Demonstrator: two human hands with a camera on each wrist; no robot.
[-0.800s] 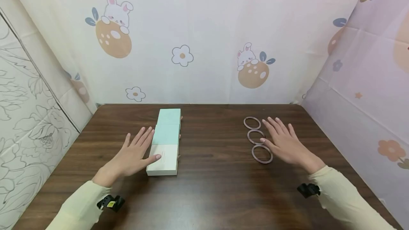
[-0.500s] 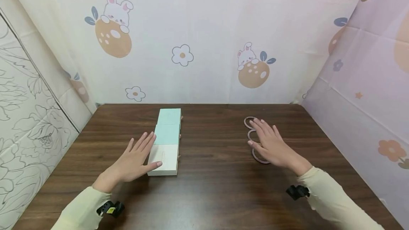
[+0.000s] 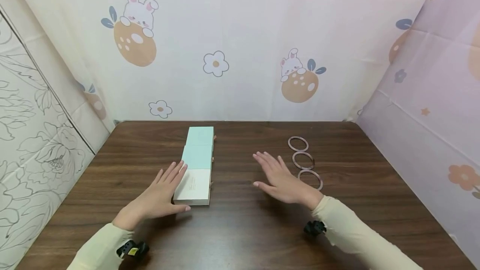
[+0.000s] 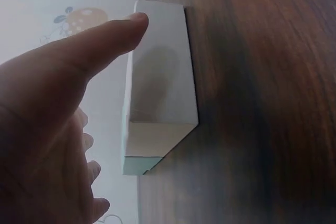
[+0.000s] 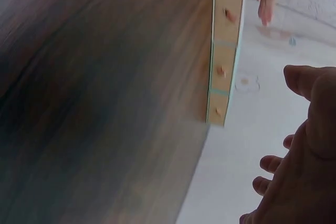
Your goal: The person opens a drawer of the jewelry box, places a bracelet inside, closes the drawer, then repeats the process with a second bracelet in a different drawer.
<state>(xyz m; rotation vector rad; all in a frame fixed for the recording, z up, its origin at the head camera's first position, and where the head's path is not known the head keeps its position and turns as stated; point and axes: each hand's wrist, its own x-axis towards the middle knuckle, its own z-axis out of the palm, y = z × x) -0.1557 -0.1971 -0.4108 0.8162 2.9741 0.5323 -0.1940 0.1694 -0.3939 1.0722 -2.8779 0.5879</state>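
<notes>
Three small drawer boxes stand in a row left of centre: a white box (image 3: 193, 186) nearest, then two mint-green boxes (image 3: 197, 156) behind it. In the right wrist view, the tan drawer fronts (image 5: 221, 69) with little ribbon pulls face right. My left hand (image 3: 159, 195) has its fingers straight and overlaps the white box's left edge; its thumb (image 4: 115, 35) shows before that box's near side in the left wrist view. My right hand (image 3: 283, 182), fingers extended and holding nothing, is between the boxes and three greyish-purple bangles (image 3: 303, 160) lying in a line.
The dark wooden table (image 3: 240, 228) meets a white curtain (image 3: 247, 86) printed with rabbits and fruit at the back. A pinkish sheet (image 3: 431, 145) hangs at the right, and a floral panel (image 3: 33, 136) at the left.
My right hand has moved left across the bangles, uncovering most of them. My left hand has drawn slightly nearer the front. Boxes and bangles have stayed in place.
</notes>
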